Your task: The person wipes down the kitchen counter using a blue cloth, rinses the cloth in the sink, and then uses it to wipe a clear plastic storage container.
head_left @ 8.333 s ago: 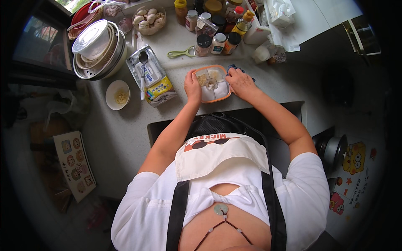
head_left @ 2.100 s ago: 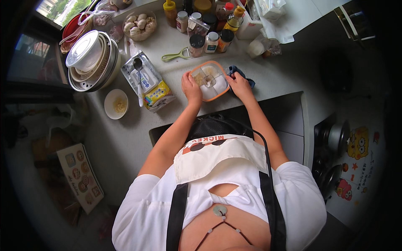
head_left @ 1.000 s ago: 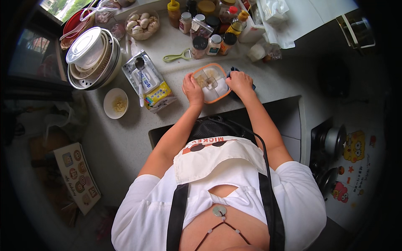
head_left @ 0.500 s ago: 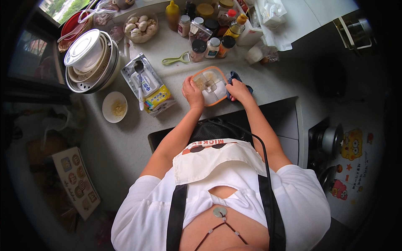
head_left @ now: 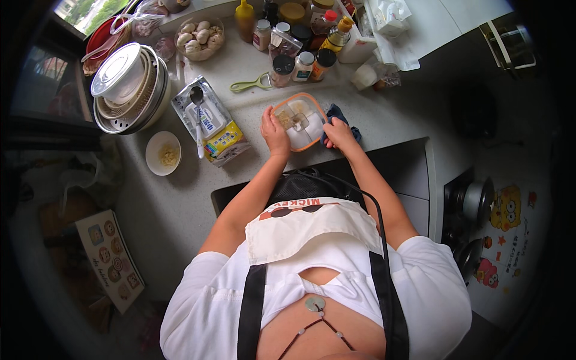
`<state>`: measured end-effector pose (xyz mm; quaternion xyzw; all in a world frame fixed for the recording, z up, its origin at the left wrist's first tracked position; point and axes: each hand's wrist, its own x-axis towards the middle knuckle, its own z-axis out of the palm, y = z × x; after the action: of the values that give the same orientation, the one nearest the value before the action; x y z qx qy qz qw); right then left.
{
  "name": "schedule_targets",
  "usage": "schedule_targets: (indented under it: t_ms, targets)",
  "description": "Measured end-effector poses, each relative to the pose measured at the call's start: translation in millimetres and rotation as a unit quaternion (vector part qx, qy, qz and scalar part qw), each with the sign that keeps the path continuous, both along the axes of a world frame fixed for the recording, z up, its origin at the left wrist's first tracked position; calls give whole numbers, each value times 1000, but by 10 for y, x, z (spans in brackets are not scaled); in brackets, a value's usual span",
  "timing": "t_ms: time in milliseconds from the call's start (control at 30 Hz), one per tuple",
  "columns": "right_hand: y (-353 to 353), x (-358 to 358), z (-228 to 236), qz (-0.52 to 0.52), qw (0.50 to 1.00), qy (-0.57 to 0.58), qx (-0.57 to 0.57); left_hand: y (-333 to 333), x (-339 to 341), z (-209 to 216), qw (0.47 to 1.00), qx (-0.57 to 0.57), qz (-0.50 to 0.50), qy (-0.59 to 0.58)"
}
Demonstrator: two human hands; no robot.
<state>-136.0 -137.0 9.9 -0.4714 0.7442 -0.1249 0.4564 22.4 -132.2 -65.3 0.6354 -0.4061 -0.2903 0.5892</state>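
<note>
Orange-rimmed and clear, the plastic container [head_left: 299, 120] lay on the grey counter [head_left: 180, 198] directly ahead of the person, held between both hands. The left hand [head_left: 275, 129] rested against its near-left rim, fingers curled over the edge; the right hand [head_left: 339, 133] pressed at its near-right rim, lying partly over a dark blue cloth [head_left: 343, 117]. Whether the fingers of either hand were closed round the rim or merely laid on it could not be told at this size. Pale contents showed through the top. For the step in hand, judged to be handling the container at its rim, even pressure from both sides would have kept it from sliding toward the jars [head_left: 303, 65] standing just beyond. To the left lay a yellow-and-white packet [head_left: 217, 133] with a spoon [head_left: 198, 120] resting across it, then a small white dish [head_left: 162, 153], and farther left a stack of bowls [head_left: 128, 87]. A green peeler [head_left: 251, 83] lay near the jars.
</note>
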Motion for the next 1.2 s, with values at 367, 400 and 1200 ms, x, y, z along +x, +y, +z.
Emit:
schedule_targets:
  t_ms: [367, 400, 1200]
  targets:
    - [-569, -53, -97, 252, 932, 115, -235, 506, 371, -46, 970, 131, -70, 195]
    - [-622, 3, -17, 257, 936, 118, -208, 515, 391, 0, 969, 136, -82, 191]
    - [-297, 185, -113, 107, 989, 54, -88, -90, 386, -20, 989, 60, -37, 133]
